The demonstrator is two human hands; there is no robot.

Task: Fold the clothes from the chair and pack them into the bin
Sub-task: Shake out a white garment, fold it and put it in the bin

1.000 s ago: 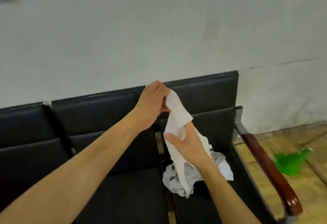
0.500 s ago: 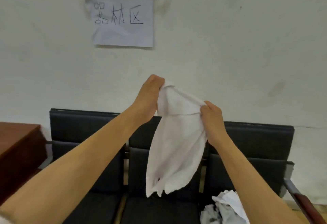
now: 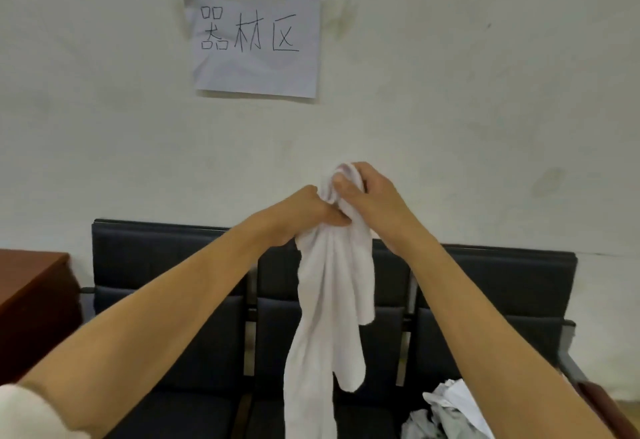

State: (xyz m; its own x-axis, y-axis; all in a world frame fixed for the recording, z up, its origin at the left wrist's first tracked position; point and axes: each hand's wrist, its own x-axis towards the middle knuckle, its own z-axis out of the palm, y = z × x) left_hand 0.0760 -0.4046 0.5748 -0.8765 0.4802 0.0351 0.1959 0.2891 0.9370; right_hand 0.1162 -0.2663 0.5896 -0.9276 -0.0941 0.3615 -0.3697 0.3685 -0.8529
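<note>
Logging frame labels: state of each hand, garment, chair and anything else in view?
left hand: grips the white garment's bunched top
right hand: grips the same top, touching the left hand
white garment: held up, hanging unfolded
clothes pile: crumpled on the right seat
chairs: left seat bare
paper sign: stuck on the wall
wooden desk: partly in view

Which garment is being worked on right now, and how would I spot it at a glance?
Find the row of black chairs against the white wall. In front of the middle seat, both hands grip the bunched top of a white cloth, the left hand below the right hand. It hangs long and limp in the air, unlike the crumpled pile of clothes lying on the right seat.
</note>
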